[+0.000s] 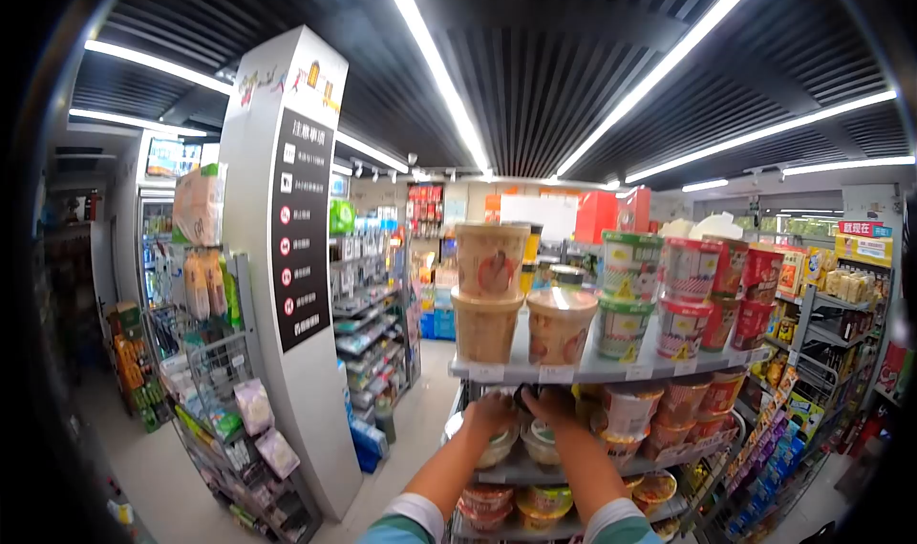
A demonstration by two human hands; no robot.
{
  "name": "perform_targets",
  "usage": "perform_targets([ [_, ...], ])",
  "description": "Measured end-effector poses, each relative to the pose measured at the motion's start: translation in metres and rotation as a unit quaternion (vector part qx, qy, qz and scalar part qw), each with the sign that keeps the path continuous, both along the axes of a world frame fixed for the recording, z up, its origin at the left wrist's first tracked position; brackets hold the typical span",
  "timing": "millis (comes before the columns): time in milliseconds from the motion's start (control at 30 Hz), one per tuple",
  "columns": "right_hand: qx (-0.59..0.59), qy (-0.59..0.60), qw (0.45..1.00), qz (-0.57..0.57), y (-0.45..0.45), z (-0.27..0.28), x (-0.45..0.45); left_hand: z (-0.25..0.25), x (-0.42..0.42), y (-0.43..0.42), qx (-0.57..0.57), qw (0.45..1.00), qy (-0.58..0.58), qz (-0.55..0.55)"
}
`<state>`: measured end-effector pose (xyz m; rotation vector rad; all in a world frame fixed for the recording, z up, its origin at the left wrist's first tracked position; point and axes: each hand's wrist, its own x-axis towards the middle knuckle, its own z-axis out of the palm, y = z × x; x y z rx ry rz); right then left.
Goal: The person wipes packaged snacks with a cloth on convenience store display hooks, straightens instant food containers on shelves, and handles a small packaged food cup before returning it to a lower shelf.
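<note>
- The person's left hand [492, 413] is at the middle level of a shelf rack, with the fingers bent inward in a narrow shape.
- The right hand [551, 408] is just beside it, also with bent fingers; the two hands are near each other.
- Between the fingertips there is a small dark thing [522, 395], just under the upper shelf [600, 373]. It is partly hidden, and I cannot tell which hand holds it, or if it is only touched.
- Directly below the hands, pale bowls [497, 450] stand on the middle shelf [516, 474], partly covered by the forearms.
- On the upper shelf, beige tubs [489, 329] stand above the hands, two of them stacked at the left end.
- To the right of these are green-and-white cups [626, 329] and red cups [753, 326], also in stacks.
- Under the middle shelf, more bowls [485, 498] are visible between the arms.
- At left stands a white pillar [320, 391], bearing a black sign [304, 229].
</note>
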<state>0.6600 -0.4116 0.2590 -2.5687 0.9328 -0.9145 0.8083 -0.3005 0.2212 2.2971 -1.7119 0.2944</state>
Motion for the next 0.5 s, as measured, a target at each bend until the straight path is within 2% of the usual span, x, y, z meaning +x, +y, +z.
perform_targets([
  [33, -0.010, -0.022, 1.000, 0.003, -0.001, -0.004, 0.003, 0.026, -0.019, 0.021, 0.002, 1.000, 0.014, 0.009],
  [100, -0.004, -0.028, 1.000, 0.010, -0.003, -0.005, 0.004, 0.021, -0.016, 0.015, -0.022, 0.998, 0.050, 0.036],
  [167, -0.073, -0.075, 0.994, 0.029, -0.005, -0.010, 0.007, 0.012, -0.010, 0.010, -0.048, 0.997, 0.058, 0.032],
  [200, -0.069, -0.054, 0.996, 0.031, -0.005, -0.009, 0.007, 0.008, -0.008, 0.007, -0.059, 0.996, 0.050, 0.033],
  [233, -0.139, -0.061, 0.988, 0.021, -0.011, -0.016, 0.012, 0.005, -0.007, 0.005, -0.069, 0.996, 0.042, 0.035],
  [300, -0.027, 0.060, 0.998, 0.006, -0.003, -0.002, 0.010, -0.001, -0.005, 0.001, -0.114, 0.992, 0.049, 0.027],
  [500, -0.011, 0.039, 0.998, 0.038, -0.002, -0.002, 0.010, 0.013, -0.014, 0.008, -0.068, 0.994, 0.058, 0.063],
])
